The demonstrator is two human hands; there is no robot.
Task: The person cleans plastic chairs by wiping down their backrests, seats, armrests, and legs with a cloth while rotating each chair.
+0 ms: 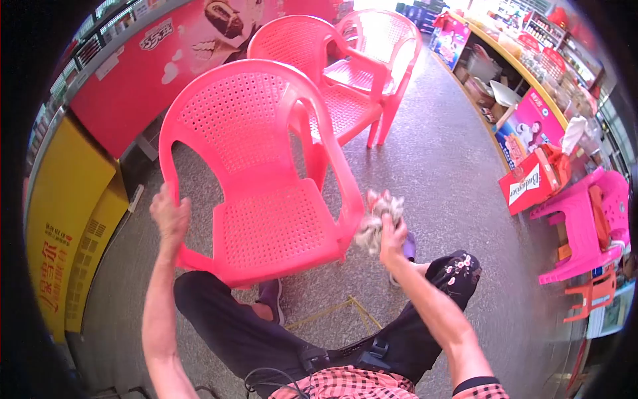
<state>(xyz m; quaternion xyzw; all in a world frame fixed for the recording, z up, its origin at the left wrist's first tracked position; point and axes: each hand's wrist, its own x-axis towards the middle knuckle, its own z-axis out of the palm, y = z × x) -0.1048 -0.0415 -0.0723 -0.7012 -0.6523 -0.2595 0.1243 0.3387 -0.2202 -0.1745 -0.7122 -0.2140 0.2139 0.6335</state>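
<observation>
Directly in front of me stands a pink plastic armchair (276, 226) with a perforated back and seat, turned slightly to one side. My left hand (171, 216) is closed around its armrest on the left. A crumpled greyish-white cloth (369, 236) with reddish bits is bunched in my right hand (395, 238), beside the chair's other armrest. Whether the cloth touches that armrest, I cannot tell. My knees flank the front of the chair.
Two more pink chairs, a nearer one (292, 46) and a farther one (382, 40), stand behind. A red freezer (126, 100) and yellow panel (66, 219) line the left. On the right are a counter, a Budweiser box (530, 183), a small magenta chair (578, 226) and an orange stool (591, 296).
</observation>
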